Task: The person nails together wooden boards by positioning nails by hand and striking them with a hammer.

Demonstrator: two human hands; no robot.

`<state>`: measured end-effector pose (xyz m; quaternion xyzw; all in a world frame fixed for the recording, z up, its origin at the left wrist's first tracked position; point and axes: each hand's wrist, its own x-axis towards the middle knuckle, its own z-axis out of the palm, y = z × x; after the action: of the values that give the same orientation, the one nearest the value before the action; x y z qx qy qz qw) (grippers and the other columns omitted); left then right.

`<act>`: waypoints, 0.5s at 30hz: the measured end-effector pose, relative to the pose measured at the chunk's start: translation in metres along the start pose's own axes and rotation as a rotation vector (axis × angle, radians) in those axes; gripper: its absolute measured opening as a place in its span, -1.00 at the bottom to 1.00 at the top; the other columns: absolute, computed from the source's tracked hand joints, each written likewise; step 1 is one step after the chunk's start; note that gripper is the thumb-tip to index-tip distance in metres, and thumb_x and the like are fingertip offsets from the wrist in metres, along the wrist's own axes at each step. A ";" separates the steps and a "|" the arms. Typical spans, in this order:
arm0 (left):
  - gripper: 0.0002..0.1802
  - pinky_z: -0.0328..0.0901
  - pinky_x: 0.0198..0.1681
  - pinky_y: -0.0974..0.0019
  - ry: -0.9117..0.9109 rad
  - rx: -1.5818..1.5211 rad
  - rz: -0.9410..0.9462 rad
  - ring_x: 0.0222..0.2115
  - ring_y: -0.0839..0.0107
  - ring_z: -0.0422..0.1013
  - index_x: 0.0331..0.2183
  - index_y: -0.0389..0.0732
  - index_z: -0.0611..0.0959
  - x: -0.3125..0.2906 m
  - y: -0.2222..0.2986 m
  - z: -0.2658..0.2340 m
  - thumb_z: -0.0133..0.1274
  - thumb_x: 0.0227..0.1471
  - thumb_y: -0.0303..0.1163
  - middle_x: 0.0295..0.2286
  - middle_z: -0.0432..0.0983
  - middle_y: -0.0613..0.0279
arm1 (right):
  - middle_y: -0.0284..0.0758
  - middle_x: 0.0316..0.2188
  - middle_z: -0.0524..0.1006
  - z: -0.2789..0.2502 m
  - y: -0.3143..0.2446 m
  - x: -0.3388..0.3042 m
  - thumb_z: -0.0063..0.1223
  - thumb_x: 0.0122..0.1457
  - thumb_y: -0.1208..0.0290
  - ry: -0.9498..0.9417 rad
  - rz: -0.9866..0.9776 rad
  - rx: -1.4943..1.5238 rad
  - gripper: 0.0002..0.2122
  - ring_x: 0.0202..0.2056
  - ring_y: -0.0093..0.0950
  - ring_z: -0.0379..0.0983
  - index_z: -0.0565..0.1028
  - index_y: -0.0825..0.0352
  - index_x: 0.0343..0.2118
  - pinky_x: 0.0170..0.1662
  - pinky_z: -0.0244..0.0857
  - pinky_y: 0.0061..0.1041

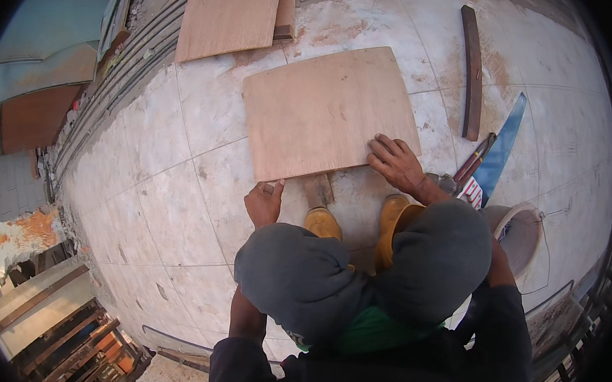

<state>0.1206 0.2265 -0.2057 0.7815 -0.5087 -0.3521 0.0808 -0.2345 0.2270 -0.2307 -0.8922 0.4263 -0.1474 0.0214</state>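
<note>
a small white label or package with red stripes (471, 192) lies just right of the right grip (396, 162), beside a blue sheet; no screens or signs.

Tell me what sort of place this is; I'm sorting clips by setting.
Probably a building site or open-air carpentry spot. The person crouches on a dusty tiled floor, both hands on a plywood sheet, with a hand saw and stacked timber nearby.
</note>
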 end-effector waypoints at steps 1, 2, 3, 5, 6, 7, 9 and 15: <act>-0.58 0.31 -0.43 0.33 0.205 0.225 0.362 -0.43 0.37 0.44 -0.24 -0.25 0.62 -0.003 -0.008 0.004 0.31 -0.04 -0.14 -0.32 0.56 0.20 | -0.21 0.05 0.39 0.001 -0.001 0.002 0.08 0.05 0.41 -0.021 0.012 0.016 -0.75 0.17 -0.22 0.26 0.42 0.24 -0.18 0.06 0.25 -0.23; -0.58 0.33 -0.36 0.30 0.403 0.442 0.738 -0.35 0.34 0.46 -0.20 -0.24 0.63 -0.002 -0.012 0.010 0.30 -0.04 -0.17 -0.22 0.57 0.18 | -0.20 0.08 0.39 -0.001 -0.002 0.001 0.12 0.06 0.40 -0.043 0.035 0.028 -0.74 0.20 -0.20 0.25 0.43 0.24 -0.16 0.11 0.23 -0.21; -0.51 0.30 -0.02 0.13 0.156 0.406 0.793 0.00 0.14 0.38 -0.01 -0.18 0.57 -0.011 0.019 0.023 0.23 -0.01 -0.27 0.09 0.39 0.13 | -0.20 0.10 0.36 -0.016 0.004 -0.016 0.18 0.04 0.39 -0.058 0.116 0.074 -0.71 0.21 -0.20 0.23 0.43 0.24 -0.15 0.14 0.20 -0.20; -0.40 0.14 0.19 -0.02 0.037 0.489 1.032 0.20 0.04 0.21 0.15 -0.15 0.45 -0.011 0.042 0.055 0.16 0.05 -0.37 0.21 0.26 0.06 | -0.19 0.13 0.33 -0.038 -0.003 -0.037 0.28 0.01 0.38 -0.005 0.300 0.170 -0.64 0.21 -0.19 0.23 0.44 0.24 -0.12 0.16 0.21 -0.21; -0.35 0.06 0.24 -0.16 0.075 0.492 0.990 0.28 -0.01 0.09 0.22 -0.15 0.35 -0.004 0.019 0.049 0.09 0.09 -0.44 0.24 0.22 0.06 | -0.19 0.14 0.32 -0.035 -0.011 -0.033 0.33 0.00 0.38 0.078 0.380 0.228 -0.61 0.19 -0.19 0.25 0.44 0.24 -0.10 0.14 0.23 -0.23; -0.38 0.06 0.22 -0.18 0.176 0.513 1.009 0.28 0.01 0.10 0.22 -0.16 0.37 0.009 -0.001 0.047 0.06 0.12 -0.47 0.25 0.21 0.09 | -0.18 0.10 0.35 -0.043 -0.015 -0.028 0.31 0.02 0.41 0.150 0.456 0.288 -0.63 0.12 -0.21 0.32 0.45 0.26 -0.11 0.07 0.29 -0.26; -0.41 0.06 0.21 -0.18 0.371 0.487 0.981 0.25 0.00 0.17 0.22 -0.15 0.37 0.028 -0.026 0.056 0.02 0.15 -0.51 0.25 0.24 0.11 | -0.16 -0.01 0.42 -0.073 -0.009 -0.052 0.28 0.06 0.44 0.285 0.647 0.306 -0.69 -0.03 -0.24 0.43 0.47 0.30 -0.13 -0.08 0.37 -0.29; -0.44 0.18 0.20 -0.04 0.105 0.342 0.929 0.21 -0.07 0.22 0.20 -0.17 0.41 -0.001 0.010 0.066 -0.07 0.16 -0.63 0.20 0.26 -0.05 | -0.20 -0.49 0.55 -0.181 -0.060 -0.219 0.16 0.17 0.48 0.661 1.289 0.058 -0.90 -0.48 -0.27 0.54 0.53 0.35 -0.28 -0.39 0.39 -0.39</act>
<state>0.0711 0.2377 -0.2487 0.4908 -0.8489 -0.1507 0.1254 -0.3699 0.4489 -0.1019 -0.3715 0.8478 -0.3785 -0.0023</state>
